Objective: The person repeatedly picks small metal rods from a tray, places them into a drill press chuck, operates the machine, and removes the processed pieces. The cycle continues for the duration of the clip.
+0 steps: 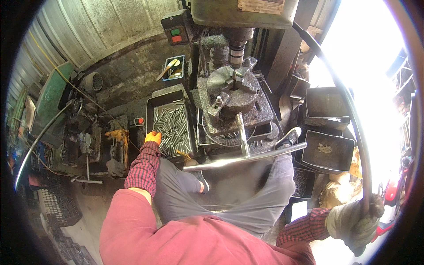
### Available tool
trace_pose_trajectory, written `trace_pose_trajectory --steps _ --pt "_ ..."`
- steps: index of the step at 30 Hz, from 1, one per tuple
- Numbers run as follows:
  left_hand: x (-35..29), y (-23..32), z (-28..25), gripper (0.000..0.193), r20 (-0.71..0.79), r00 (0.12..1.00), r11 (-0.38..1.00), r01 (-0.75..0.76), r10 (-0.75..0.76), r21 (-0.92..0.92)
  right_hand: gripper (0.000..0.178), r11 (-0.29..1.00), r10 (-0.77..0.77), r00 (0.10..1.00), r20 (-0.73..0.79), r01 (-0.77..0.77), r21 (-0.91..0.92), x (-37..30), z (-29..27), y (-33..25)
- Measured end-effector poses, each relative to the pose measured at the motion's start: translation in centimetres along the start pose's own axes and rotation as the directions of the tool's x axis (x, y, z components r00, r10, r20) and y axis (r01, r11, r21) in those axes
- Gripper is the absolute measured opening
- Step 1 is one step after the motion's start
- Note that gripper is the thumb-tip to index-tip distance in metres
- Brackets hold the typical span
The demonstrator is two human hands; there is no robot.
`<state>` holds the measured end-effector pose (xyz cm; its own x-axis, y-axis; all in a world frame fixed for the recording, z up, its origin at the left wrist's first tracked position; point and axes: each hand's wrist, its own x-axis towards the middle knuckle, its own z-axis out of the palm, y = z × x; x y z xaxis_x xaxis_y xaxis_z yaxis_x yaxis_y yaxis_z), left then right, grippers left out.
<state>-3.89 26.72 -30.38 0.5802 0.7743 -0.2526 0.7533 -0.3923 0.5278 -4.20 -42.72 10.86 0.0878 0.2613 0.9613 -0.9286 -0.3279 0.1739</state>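
My left hand (pixel 153 138), in an orange glove, is at the near left edge of a metal tray (pixel 187 104). Its fingers look drawn together, and what they may hold is too small to make out. Many short metal pins (pixel 173 128) lie loose in that tray. At the far lower right my right hand (pixel 355 221), in a grey glove, is wrapped round the long feed lever (pixel 353 115) of a drill press. Below the press's drill chuck (pixel 236 54) sits a jawed work chuck (pixel 229 88). A shiny T-shaped bar handle (pixel 247 161) reaches from it toward my legs.
A switch box (pixel 176 33) with green and red buttons is mounted beside the drill head. A small blue bin (pixel 174 68) with a brush stands behind the pin tray. Metal bins (pixel 327 152) are at the right. Another machine (pixel 88 141) stands at the left.
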Motion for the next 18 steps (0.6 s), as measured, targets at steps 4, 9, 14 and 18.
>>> trace_pose_trajectory --steps 4,9,14,18 --pt "-0.2 0.3 -0.3 0.049 0.022 1.000 0.999 0.002 -0.003 0.039 0.040 0.999 -0.002 0.999 0.041 0.000 0.054 -0.3 -0.2 0.1" --pt "-0.1 0.3 -0.3 0.049 -0.001 0.999 0.995 -0.037 0.037 0.093 0.043 0.892 -0.107 0.848 0.519 0.312 -0.327 -0.8 -0.2 -0.1" --pt "0.3 -0.1 0.0 0.049 0.004 0.999 0.993 -0.037 0.037 0.114 0.041 0.988 -0.126 0.978 0.165 0.138 -0.065 -1.1 -0.1 -0.3" --pt "0.5 -0.3 0.2 0.047 -0.001 0.999 0.994 -0.034 0.034 0.101 0.040 0.995 -0.058 0.996 0.074 0.052 0.081 -1.2 -0.4 -0.2"
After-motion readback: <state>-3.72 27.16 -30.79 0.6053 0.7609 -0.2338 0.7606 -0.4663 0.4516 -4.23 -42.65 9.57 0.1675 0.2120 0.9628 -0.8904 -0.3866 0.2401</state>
